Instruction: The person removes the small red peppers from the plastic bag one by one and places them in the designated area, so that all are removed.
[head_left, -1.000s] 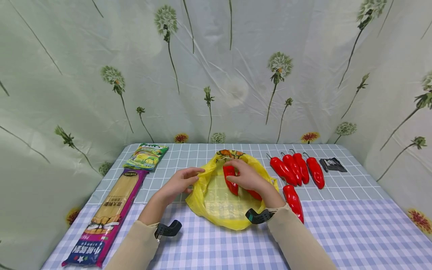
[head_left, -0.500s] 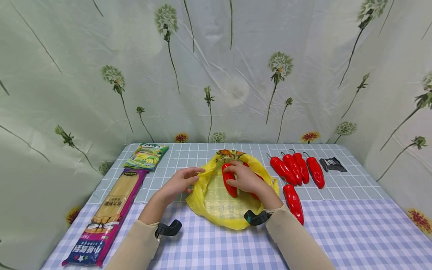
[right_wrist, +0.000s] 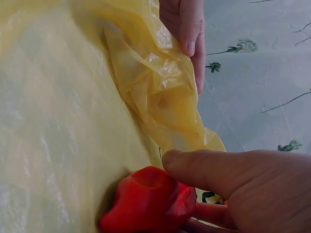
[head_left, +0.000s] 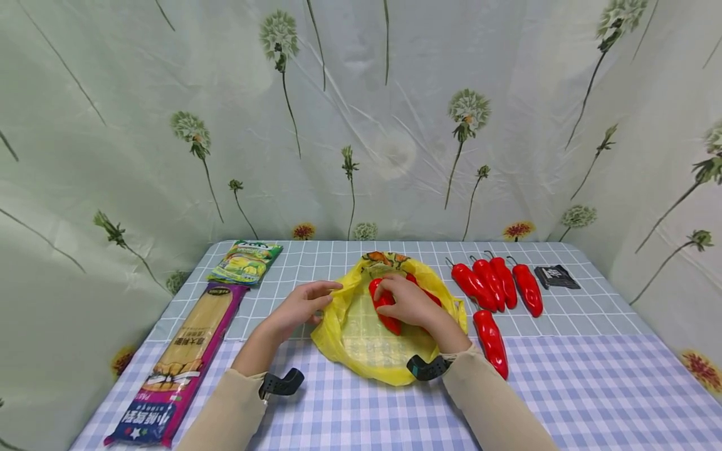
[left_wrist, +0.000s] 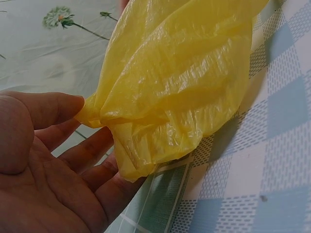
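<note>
A yellow plastic bag (head_left: pixel 369 368) lies spread with its mouth facing up in the middle of the table. My left hand (head_left: pixel 301 305) pinches its left rim between thumb and fingers; in the left wrist view the thumb presses a gathered edge of the bag (left_wrist: pixel 175 73). Inside the bag, my right hand (head_left: pixel 410 304) holds a red pepper (head_left: pixel 389 323). The right wrist view shows the thumb at the blunt end of that pepper (right_wrist: pixel 143 201), with the other fingers partly hidden behind it. More red peppers (head_left: pixel 433 297) lie in the bag, partly covered by the right hand.
Several red peppers (head_left: pixel 472 285) lie right of the bag, with a single pepper (head_left: pixel 491 343) nearer the front. Beyond them is a small black packet (head_left: pixel 556 276). At left are a long purple pasta package (head_left: pixel 183 357) and a green-yellow packet (head_left: pixel 246 262).
My right hand has shifted slightly left and toward me inside the bag. The pepper under it has turned, its near end swinging right. My left hand has stayed at the rim.
</note>
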Demonstrator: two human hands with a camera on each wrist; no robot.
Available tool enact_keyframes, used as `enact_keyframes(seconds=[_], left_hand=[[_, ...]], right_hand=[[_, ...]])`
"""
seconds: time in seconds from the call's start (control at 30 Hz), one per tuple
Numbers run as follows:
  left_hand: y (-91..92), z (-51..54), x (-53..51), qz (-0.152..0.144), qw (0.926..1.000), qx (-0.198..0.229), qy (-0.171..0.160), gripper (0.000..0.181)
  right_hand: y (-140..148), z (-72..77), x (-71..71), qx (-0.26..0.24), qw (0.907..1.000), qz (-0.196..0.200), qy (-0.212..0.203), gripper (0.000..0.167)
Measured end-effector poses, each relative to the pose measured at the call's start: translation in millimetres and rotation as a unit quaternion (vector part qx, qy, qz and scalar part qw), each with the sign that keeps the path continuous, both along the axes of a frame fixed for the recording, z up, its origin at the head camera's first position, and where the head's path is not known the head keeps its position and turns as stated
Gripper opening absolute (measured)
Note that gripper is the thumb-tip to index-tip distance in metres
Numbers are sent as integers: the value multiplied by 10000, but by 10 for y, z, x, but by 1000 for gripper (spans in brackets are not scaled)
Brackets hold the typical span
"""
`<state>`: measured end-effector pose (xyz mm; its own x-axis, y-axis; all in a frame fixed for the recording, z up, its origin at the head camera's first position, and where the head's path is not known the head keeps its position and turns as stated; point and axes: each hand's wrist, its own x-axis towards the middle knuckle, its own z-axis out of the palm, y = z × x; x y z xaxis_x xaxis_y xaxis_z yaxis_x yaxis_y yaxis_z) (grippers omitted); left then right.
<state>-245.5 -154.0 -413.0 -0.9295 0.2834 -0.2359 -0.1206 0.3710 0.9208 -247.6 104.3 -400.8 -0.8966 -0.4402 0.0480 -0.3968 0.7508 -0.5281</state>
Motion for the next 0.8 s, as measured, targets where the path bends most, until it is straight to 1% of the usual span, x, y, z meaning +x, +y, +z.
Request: enact_keyframes(seconds=[0.23, 0.33, 0.43, 0.5, 0.63, 0.8], left_hand=[[5, -2, 6, 3, 10000, -9, 28, 32], [1, -9, 15, -23, 10000, 8, 26, 32], [-4, -20, 19, -39, 10000, 51, 6, 33], [-6, -20, 21, -41, 10000, 73, 4, 33], [-6, -8, 19, -30, 10000, 88, 22, 33], [-11, -2, 9, -38, 10000, 79, 26, 33]], right_hand=[[15, -6, 9, -2, 10000, 24, -77, 17], [22, -11, 23, 44, 9998, 61, -177, 26], [24, -24, 33, 241, 9993, 114, -252, 39], [19, -30, 37, 382, 9988, 154, -257, 43], [8, -26, 41, 469, 9985, 189, -197, 39], [25, 22, 46, 295, 9989, 251, -279, 39]])
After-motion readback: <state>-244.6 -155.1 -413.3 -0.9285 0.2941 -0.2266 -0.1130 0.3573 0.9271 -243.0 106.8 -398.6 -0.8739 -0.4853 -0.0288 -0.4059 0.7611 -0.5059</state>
